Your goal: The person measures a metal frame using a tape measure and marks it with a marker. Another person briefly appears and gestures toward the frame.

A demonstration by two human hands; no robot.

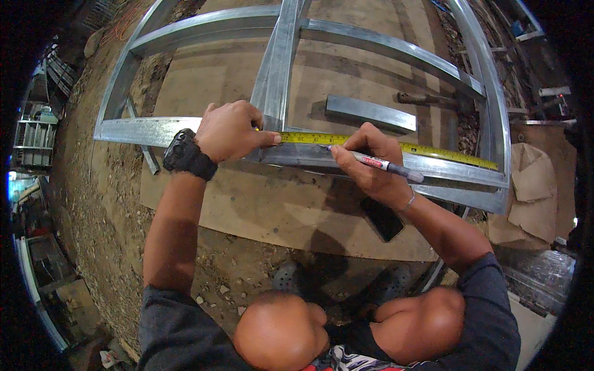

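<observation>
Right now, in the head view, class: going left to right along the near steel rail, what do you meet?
Black wristwatch → left hand pressing the tape's end → yellow tape measure → right hand → marker pen → rail's right corner.

The left hand [232, 131], with a black watch [187, 154] on its wrist, presses a yellow tape measure [383, 144] flat along the near rail of a metal stud frame [148, 131]. The right hand [371, 162] holds a marker [387, 166], its tip at the tape's edge. The frame lies on plywood sheets [278, 210] over dirt. A dark phone [382, 218] lies on the plywood just below the right wrist.
</observation>
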